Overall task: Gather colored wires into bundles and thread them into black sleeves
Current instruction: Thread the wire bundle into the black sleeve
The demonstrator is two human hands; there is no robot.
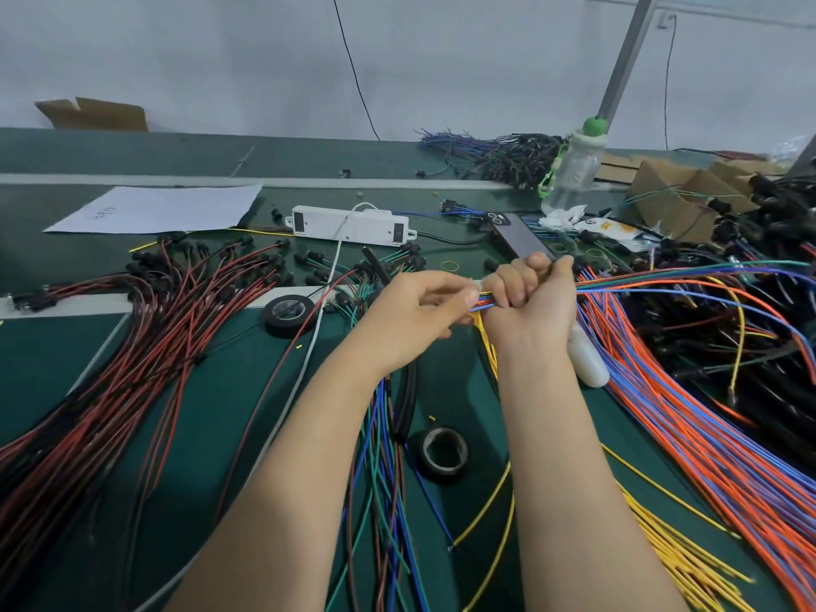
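In the head view, the right hand [530,311] is closed in a fist round a bundle of thin coloured plastic-coated wires [662,278]. They are blue, orange, green and yellow, and trail off to the right above the green work mat [221,390]. The left hand [415,315] sits just beside that fist, its fingertips [469,299] pinching the short wire ends that poke out of it. A black flexible sleeve tube [407,404] lies on the mat below the left wrist, apart from the bundle. Nothing appears threaded into it yet.

The main risk is uneven ends: if they are not flush, one will likely catch on the sleeve mouth and fold back. A few loose yellow wires [485,346] droop beneath the fist and could be left out of the bundle. The bundle's tail passes over the heap of orange and blue wires [684,435], so a pull leftward may drag strays along or knot it. If the left hand lets go to fetch the sleeve, the ends may splay unless the fist holds firm.
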